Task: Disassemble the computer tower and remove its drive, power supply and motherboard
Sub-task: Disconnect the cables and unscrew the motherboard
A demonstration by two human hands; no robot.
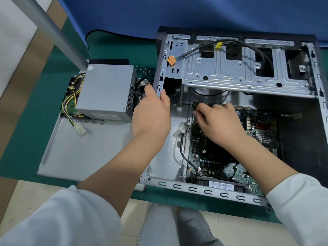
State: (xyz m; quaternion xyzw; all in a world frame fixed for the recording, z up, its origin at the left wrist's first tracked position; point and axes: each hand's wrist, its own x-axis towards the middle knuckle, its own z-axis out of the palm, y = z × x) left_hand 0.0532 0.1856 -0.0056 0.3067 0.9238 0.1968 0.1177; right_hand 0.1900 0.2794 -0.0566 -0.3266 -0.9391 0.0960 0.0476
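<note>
White sleeves nearest; right hand, fingers curled, apparently pinching a part at the motherboard's upper-left edge inside the open computer tower; left hand gripping the tower's left wall; beyond, the removed power supply resting on the detached side panel; loose screws behind it.

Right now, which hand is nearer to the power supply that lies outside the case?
Left. The left hand grips the case's left wall, just right of the power supply. The right hand is farther right, on the motherboard inside the case.
</note>
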